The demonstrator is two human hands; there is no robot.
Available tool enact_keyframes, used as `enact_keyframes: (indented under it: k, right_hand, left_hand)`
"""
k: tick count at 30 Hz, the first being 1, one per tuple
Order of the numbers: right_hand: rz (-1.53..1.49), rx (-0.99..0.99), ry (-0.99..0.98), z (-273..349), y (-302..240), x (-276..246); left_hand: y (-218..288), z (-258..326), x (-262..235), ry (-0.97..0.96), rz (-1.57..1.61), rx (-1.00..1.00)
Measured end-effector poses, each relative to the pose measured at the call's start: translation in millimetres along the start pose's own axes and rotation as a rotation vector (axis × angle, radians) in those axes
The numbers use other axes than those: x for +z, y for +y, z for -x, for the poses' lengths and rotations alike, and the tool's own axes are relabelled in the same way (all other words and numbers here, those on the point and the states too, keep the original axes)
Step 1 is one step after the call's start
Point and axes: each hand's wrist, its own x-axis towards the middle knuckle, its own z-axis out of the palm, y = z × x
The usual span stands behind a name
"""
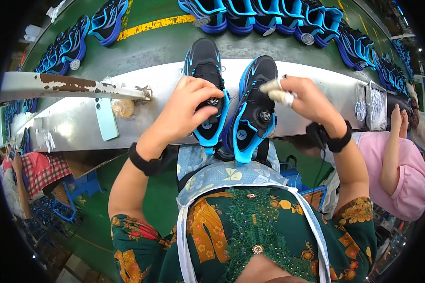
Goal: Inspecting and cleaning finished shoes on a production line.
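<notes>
At the near edge of a metal bench, a worker's left hand grips the tongue and dial of a black-and-blue sneaker, while the right hand pinches a wadded cloth against a second sneaker beside it. Two shoes in work: probably light, with soft uppers and stiff soles, best held at tongue or heel. One pale phone lies left. Beyond, rows of matching sneakers line the green conveyor.

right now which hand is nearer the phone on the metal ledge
Left. The left hand rests on the left shoe, a short way right of the pale phone. The right hand, holding a rag, is farther right, past the right shoe.
</notes>
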Motion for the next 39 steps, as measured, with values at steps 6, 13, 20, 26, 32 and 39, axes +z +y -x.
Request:
enact_keyframes:
  k: [6, 13, 20, 26, 32, 39]
  right_hand:
    - [0.029, -0.073, -0.107, -12.3, -10.2, -9.1]
    - [0.328, -0.154, 0.324, 36.9, 9.8, 51.3]
    - [0.257, -0.239, 0.369, 41.0, 8.5, 69.7]
    - [0.362, -0.127, 0.446, 36.7, 2.1, 71.7]
    - [0.387, -0.144, 0.467, 44.8, 2.0, 87.2]
    - [0.433, -0.19, 0.503, 49.8, 11.3, 68.6]
  left_hand:
    - [-6.2, -23.6, -14.2, -0.294, -0.062, -0.013]
    - [4.5, 0.7, 19.9, 0.111, 0.075, -0.215]
    - [17.2, 0.1, 20.8, 0.114, 0.099, -0.249]
    - [14.3, -2.1, 23.4, 0.142, 0.011, -0.212]
    - [-3.5, 2.8, 5.1, -0.039, 0.305, -0.205]
    - [-3.9, -6.1, 17.3, -0.061, 0.371, -0.159]
